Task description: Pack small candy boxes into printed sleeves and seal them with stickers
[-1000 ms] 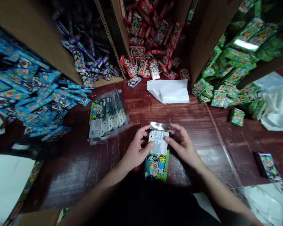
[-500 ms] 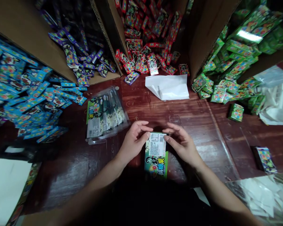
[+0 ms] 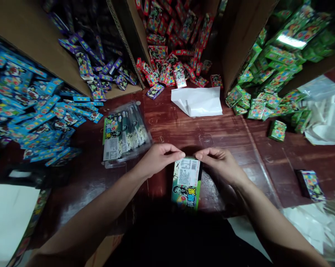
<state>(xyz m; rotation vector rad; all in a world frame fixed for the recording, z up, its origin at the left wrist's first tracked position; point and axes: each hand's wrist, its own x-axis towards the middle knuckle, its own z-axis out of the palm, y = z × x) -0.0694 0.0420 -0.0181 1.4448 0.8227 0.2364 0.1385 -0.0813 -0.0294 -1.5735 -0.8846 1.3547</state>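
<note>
A flat green and black printed candy package (image 3: 186, 193) lies in front of me, its lower end dark against my clothing. A white barcode label (image 3: 187, 172) sits on its upper part. My left hand (image 3: 160, 158) pinches the package's top left corner between thumb and fingers. At the top right corner, my right hand (image 3: 221, 163) holds the edge in a similar pinch. To the left of my hands rests a group of clear plastic packs (image 3: 128, 135) with the same kind of print and label, overlapping one another.
Cardboard boxes at the back spill small purple boxes (image 3: 96, 89), red boxes (image 3: 164, 72) and green boxes (image 3: 259, 107). Blue boxes (image 3: 45, 118) are heaped at left. A white sheet (image 3: 197, 102) lies ahead; a single small box (image 3: 312, 185) and crumpled white paper (image 3: 309, 226) are at right.
Both hands have closed from loosely curved fingers into pinches at the package's top corners. The package appears slightly further right in view.
</note>
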